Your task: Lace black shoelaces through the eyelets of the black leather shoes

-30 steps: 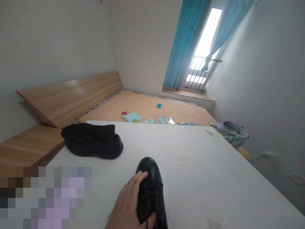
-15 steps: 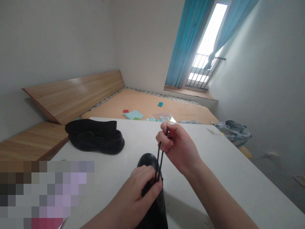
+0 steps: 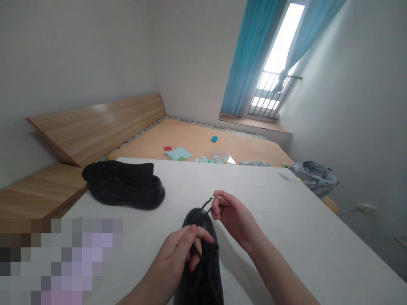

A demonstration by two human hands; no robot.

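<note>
A black shoe stands on the white table right in front of me, its toe pointing away. Over its laced front, my left hand is closed on part of the black shoelace. My right hand, just above and right of the toe, pinches the other stretch of lace, with a short end poking out past its fingers. Between the two hands the lace runs in a loose curve. A second black shoe lies to the left, with a black sock-like piece of cloth along its top.
Beyond the table is a bed with a light blue folder and plastic packets. A plastic bag stands past the right edge. A wooden headboard rises at the left. The lower left corner is blurred out.
My right hand has come down from its raised spot, and the taut lace strands have gone slack. My left hand has turned and curled its fingers around the lace.
</note>
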